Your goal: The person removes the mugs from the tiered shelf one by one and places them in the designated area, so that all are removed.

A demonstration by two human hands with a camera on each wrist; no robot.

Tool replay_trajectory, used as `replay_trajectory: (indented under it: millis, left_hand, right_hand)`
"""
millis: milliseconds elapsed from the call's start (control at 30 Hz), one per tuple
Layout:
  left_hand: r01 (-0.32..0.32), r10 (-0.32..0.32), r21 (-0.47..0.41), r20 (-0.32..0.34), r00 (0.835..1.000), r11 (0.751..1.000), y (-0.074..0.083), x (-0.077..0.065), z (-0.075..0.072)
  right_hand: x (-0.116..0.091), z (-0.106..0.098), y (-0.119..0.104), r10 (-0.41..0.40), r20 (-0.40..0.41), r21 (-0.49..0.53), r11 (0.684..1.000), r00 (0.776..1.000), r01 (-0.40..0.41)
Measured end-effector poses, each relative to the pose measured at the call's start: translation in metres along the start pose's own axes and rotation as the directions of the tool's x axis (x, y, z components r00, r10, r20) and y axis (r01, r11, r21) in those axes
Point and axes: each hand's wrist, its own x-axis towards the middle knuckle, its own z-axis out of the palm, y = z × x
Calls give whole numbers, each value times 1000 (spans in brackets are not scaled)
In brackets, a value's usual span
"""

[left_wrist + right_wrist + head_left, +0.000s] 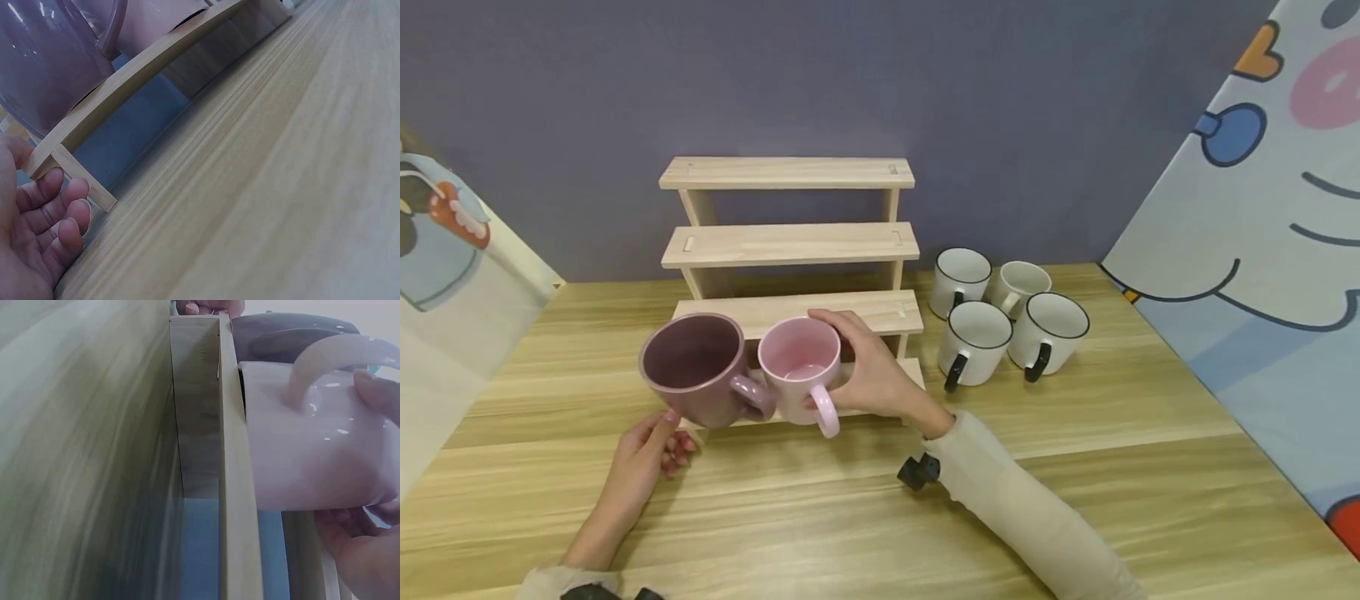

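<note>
While the right hand (pixel 874 371) grips the pink mug (pixel 797 367) in the head view, its fingers at the rim and its thumb near the handle, the left hand (pixel 643 454) rests at the left end of the lowest shelf (pixel 913 372) of the wooden rack (pixel 790 242). The purple mug (pixel 696 371) stands on that shelf, just left of the pink one, with its handle towards it. Judged by this layout, the work looks partly done: two mugs are at the rack, while three black-rimmed mugs (pixel 976 342) and a plain off-white mug (pixel 1022 279) stand on the table (pixel 820 500) to its right. No brand, label or writing can be read on the mugs, and the cartoon panel (pixel 1247 233) shows drawings only.

In the left wrist view, the left thumb lies against the shelf's end and the other fingers curl below, pinching its corner. Both mugs appear above the board; no lettering shows.

In the right wrist view, the right hand's thumb and fingers clasp the pink mug from either side. Its base is at the shelf, but whether all its weight is down cannot be told. Its visible wall carries no print.
</note>
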Motion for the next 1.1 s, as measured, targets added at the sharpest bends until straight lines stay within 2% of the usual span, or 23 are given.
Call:
replay_trajectory:
  millis: [300, 500, 767, 1100]
  left_hand:
    - [-13, 13, -51, 2, 1000, 999, -1, -1, -2]
    - [-24, 25, -71, 8, 1000, 997, -2, 0, -1]
    - [-21, 21, -66, 7, 1000, 998, 0, 0, -1]
    - [-20, 20, -68, -3, 1000, 998, 2, -1, 1]
  right_hand:
    - [2, 5, 0, 27, 50, 172, 984, 998, -35]
    - [1, 6, 1, 55, 47, 172, 983, 997, -62]
    - [0, 6, -2, 62, 32, 101, 993, 998, -65]
    - [0, 5, -3, 55, 32, 136, 989, 998, -59]
